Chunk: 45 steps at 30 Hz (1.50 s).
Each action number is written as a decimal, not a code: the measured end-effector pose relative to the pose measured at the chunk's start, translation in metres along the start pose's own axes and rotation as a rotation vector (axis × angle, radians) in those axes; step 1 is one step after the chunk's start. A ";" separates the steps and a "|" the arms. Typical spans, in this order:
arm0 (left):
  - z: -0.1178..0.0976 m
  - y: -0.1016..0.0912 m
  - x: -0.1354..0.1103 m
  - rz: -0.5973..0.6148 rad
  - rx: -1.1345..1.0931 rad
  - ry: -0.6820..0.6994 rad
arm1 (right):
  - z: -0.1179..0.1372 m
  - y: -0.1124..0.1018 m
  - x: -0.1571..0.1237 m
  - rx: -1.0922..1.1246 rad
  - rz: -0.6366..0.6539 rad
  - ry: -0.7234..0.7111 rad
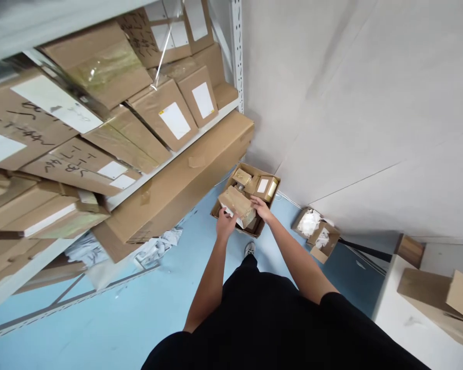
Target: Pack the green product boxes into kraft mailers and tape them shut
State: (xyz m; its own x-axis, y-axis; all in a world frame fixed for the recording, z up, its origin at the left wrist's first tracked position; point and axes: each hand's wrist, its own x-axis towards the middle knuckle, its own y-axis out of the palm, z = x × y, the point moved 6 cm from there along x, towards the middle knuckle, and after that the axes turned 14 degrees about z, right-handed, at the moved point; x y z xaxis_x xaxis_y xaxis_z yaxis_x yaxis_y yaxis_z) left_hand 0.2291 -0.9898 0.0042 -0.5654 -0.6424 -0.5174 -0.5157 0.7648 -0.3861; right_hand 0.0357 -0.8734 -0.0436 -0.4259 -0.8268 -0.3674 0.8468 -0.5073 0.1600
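An open cardboard box sits on the blue floor by the wall corner, with several small brown parcels inside. Both my hands reach down into it. My left hand grips the near end of a small brown parcel with a white end. My right hand is closed on the same parcel's right side. Another small parcel with a white label lies in the box behind it.
Metal shelving on the left is packed with labelled cardboard cartons. A long carton leans at floor level. A smaller open box with white paper sits to the right. A white surface with cartons stands at lower right.
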 end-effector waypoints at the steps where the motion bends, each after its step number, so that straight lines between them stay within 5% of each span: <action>1: 0.000 -0.011 -0.002 -0.053 0.032 -0.023 | -0.003 0.002 0.007 -0.016 -0.009 0.006; 5: -0.010 -0.049 -0.010 -0.199 0.083 -0.013 | -0.010 -0.003 0.017 -0.088 -0.136 0.038; 9: -0.027 -0.055 -0.003 -0.263 0.055 0.102 | 0.005 -0.013 0.005 -0.114 -0.184 -0.039; 14: -0.065 -0.009 0.018 -0.176 0.060 0.229 | 0.038 -0.037 -0.030 -0.027 -0.182 -0.201; 19: -0.125 0.061 0.016 -0.035 0.093 0.412 | 0.060 -0.089 -0.091 0.033 -0.292 -0.271; 25: -0.186 0.169 -0.025 0.160 0.125 0.598 | 0.061 -0.163 -0.202 0.070 -0.507 -0.340; 31: -0.217 0.323 -0.109 0.439 0.205 0.701 | 0.032 -0.239 -0.358 0.090 -0.820 -0.370; 38: -0.222 0.508 -0.259 0.831 0.310 0.841 | -0.031 -0.287 -0.571 0.173 -1.221 -0.408; 45: -0.176 0.662 -0.462 1.305 0.387 0.963 | -0.116 -0.265 -0.801 0.291 -1.674 -0.360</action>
State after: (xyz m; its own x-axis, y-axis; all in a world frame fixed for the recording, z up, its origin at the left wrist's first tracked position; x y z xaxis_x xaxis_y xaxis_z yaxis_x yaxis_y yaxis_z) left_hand 0.0357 -0.1952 0.1225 -0.6984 0.7139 -0.0513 0.6861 0.6474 -0.3319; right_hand 0.1898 -0.0491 0.1016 -0.7880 0.6083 -0.0948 -0.6119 -0.7908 0.0118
